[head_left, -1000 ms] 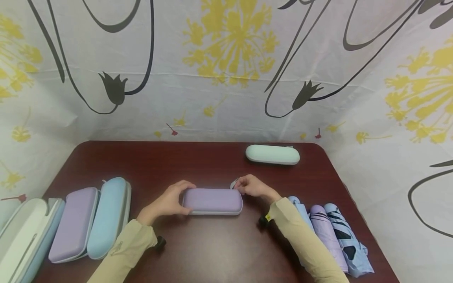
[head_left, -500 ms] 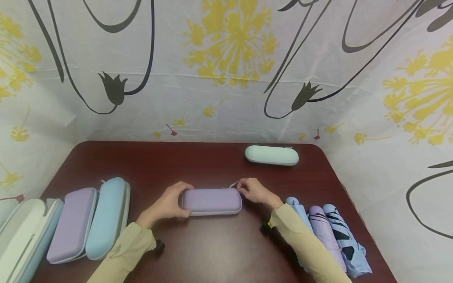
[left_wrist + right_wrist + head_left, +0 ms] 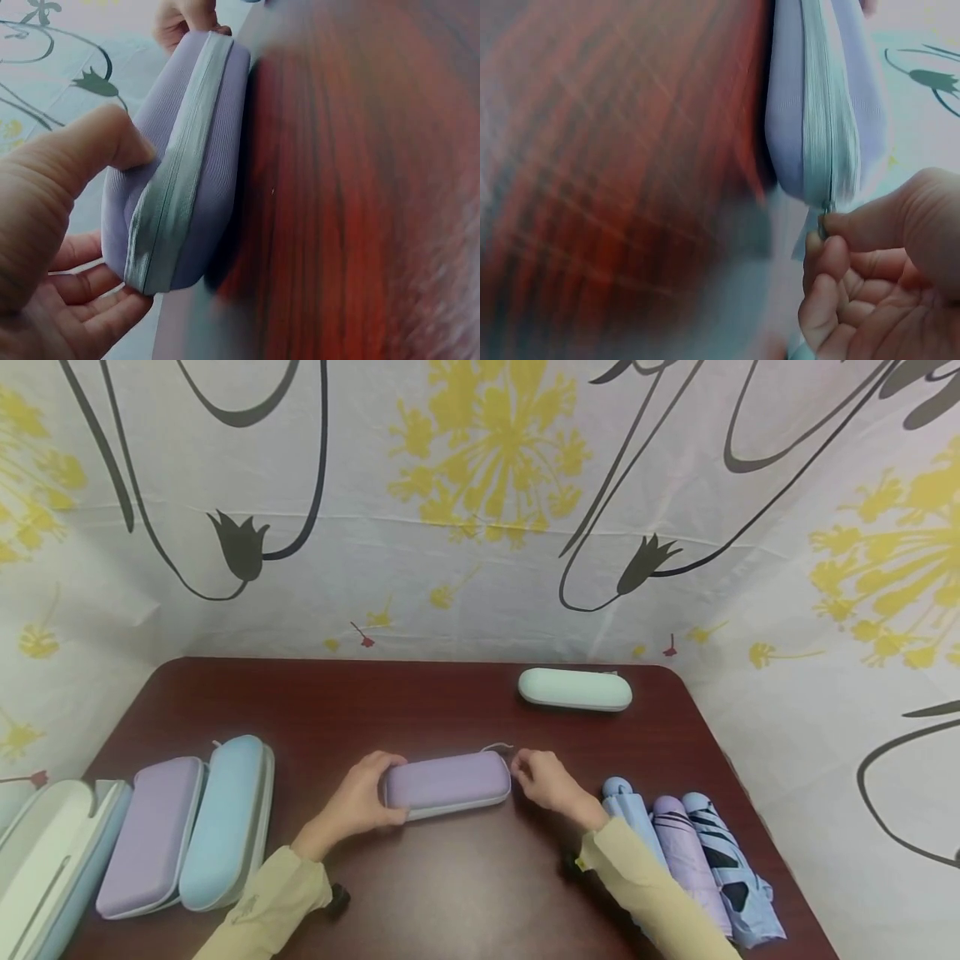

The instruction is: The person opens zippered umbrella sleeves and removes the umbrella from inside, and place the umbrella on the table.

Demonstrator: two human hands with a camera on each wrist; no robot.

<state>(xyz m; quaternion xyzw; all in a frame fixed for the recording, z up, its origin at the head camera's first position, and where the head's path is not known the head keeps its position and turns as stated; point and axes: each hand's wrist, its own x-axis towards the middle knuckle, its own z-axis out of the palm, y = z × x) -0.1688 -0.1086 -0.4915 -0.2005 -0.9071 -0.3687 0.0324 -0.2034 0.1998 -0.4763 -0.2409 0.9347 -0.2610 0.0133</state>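
A purple zippered case [image 3: 447, 785] lies at the middle of the table, slightly askew. My left hand [image 3: 365, 795] grips its left end, thumb on the near side and fingers behind; the left wrist view shows the thumb pressing beside the pale grey zipper [image 3: 180, 165]. At the case's right end, my right hand [image 3: 551, 783] pinches the small metal zipper pull [image 3: 823, 223] between thumb and curled forefinger. The zipper teeth look closed along the end in the right wrist view. A thin grey loop strap [image 3: 495, 747] sticks out behind the case's right corner.
On the left lie a second purple case [image 3: 153, 839], a blue case [image 3: 225, 827] and a pale green case [image 3: 45, 860] on a blue one. A mint case [image 3: 575, 690] sits at the back right. Folded umbrellas [image 3: 686, 860] lie beside the right forearm.
The case has turned, its right end swinging away from the person. My right hand has moved right and a little nearer, along the case's right end; my left hand keeps its grip.
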